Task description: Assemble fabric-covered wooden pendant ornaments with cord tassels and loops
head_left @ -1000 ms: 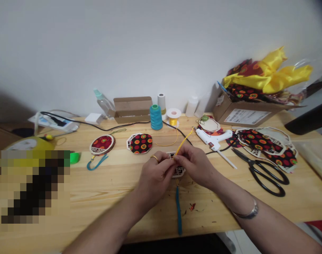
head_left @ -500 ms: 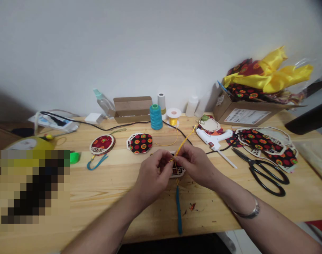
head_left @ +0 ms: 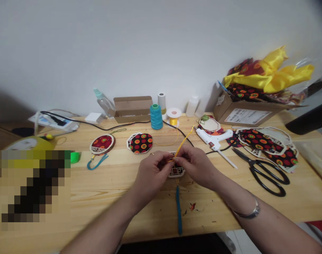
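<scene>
My right hand point(head_left: 194, 164) pinches a yellow braided cord point(head_left: 184, 141) that rises from between its fingers toward the glue gun. Close against it, my left hand point(head_left: 156, 170) is closed too, its fingertips on thin yellow cord near the base of the braid. Beneath both hands lies a lattice-edged wooden ornament point(head_left: 176, 171) with dark red fabric, partly covered by my fingers. From its lower edge a teal tassel point(head_left: 178, 210) hangs toward the front of the table.
Black scissors point(head_left: 266, 173) and a white glue gun point(head_left: 214, 141) lie on the right. Behind stand a teal thread cone point(head_left: 156, 118) and a yellow cord spool point(head_left: 174, 118). Finished-looking ornaments point(head_left: 102, 144) lie left. A cardboard box point(head_left: 245, 111) holds fabric.
My left fingers have drawn in closer together beside the right hand. The braided cord's tip has shifted slightly left; the ornament stays on the table.
</scene>
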`<state>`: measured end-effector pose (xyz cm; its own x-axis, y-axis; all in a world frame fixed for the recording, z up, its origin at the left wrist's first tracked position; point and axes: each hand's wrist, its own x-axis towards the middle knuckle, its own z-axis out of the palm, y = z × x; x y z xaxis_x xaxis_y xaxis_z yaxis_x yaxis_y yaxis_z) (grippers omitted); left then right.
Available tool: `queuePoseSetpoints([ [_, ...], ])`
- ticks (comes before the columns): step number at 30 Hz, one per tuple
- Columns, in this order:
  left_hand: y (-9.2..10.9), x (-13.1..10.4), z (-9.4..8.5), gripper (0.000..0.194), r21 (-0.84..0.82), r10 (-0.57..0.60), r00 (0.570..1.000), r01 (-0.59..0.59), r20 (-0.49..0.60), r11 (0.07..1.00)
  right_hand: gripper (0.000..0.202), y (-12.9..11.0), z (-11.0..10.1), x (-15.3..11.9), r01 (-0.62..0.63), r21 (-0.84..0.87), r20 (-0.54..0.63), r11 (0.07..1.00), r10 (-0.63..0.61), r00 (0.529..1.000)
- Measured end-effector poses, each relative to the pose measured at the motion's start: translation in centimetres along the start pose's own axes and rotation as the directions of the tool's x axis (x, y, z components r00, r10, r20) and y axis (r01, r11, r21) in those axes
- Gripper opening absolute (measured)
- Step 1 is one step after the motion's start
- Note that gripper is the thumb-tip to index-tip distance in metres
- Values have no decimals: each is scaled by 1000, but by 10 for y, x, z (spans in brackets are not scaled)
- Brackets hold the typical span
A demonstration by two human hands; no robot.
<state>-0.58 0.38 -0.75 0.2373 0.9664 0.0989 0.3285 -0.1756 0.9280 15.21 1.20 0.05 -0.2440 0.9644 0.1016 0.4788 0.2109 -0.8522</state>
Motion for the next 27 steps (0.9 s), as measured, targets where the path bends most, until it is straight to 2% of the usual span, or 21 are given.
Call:
queuePoseSetpoints([
  [7,-1,0,-1,12,121,81,997,-78,-20,990,13,-3,-2,1,22,-25,3,999,-22,1000],
  [11,4,1,-1,11,70,33,999,-32,-16,997,14,-2,-2,0,54,-24,7,998,-53,999],
  [14,10,3,-3,8,-62,-136,990,138,25,989,13,-2,-2,0,44,10,15,999,-44,999],
  [16,12,5,-4,6,-195,-262,962,271,72,943,10,-3,-3,0,18,48,36,999,-20,999],
  [18,12,7,-5,8,-334,-330,938,346,105,877,10,-3,-4,0,-3,92,72,996,-4,997],
  [21,8,10,-6,13,-503,-375,918,388,133,772,13,-3,-6,-1,-26,122,111,992,12,994],
  [23,6,10,-6,15,-557,-401,906,406,138,724,13,-2,-8,-1,-33,100,111,994,22,994],
  [27,3,10,-6,12,-587,-420,900,403,116,702,14,-1,-8,0,-10,-2,46,1000,10,999],
])
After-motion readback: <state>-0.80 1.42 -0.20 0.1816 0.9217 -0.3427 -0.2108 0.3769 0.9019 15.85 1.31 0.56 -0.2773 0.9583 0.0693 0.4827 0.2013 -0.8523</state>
